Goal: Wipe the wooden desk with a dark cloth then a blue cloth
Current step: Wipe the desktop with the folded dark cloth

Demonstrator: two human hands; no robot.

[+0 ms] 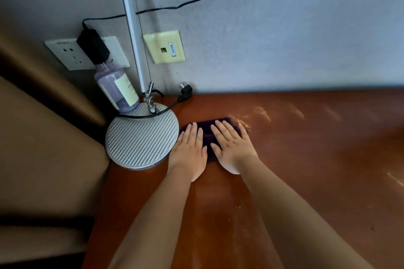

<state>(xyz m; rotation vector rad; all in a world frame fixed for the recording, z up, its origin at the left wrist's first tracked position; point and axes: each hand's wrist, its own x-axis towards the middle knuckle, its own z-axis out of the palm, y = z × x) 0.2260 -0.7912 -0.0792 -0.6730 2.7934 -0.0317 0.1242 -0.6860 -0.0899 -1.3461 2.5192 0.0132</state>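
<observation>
A dark purple cloth (pixel 208 135) lies flat on the reddish wooden desk (pixel 306 159), near its back left corner. My left hand (pixel 189 150) presses on the cloth's left part with straight fingers, its edge close to the lamp base. My right hand (pixel 231 144) lies flat on the cloth's right part, fingers spread. Most of the cloth is hidden under both hands. Pale crumbs or dust (pixel 242 121) streak the desk just beyond the cloth. No blue cloth is in view.
A round ribbed lamp base (pixel 140 137) with a white pole (pixel 133 28) stands at the desk's left corner. A clear bottle (pixel 115 87) rests on its rim. A loose plug (pixel 184 91) lies by the wall. Wall sockets (pixel 67 54) hold a black adapter (pixel 93 45).
</observation>
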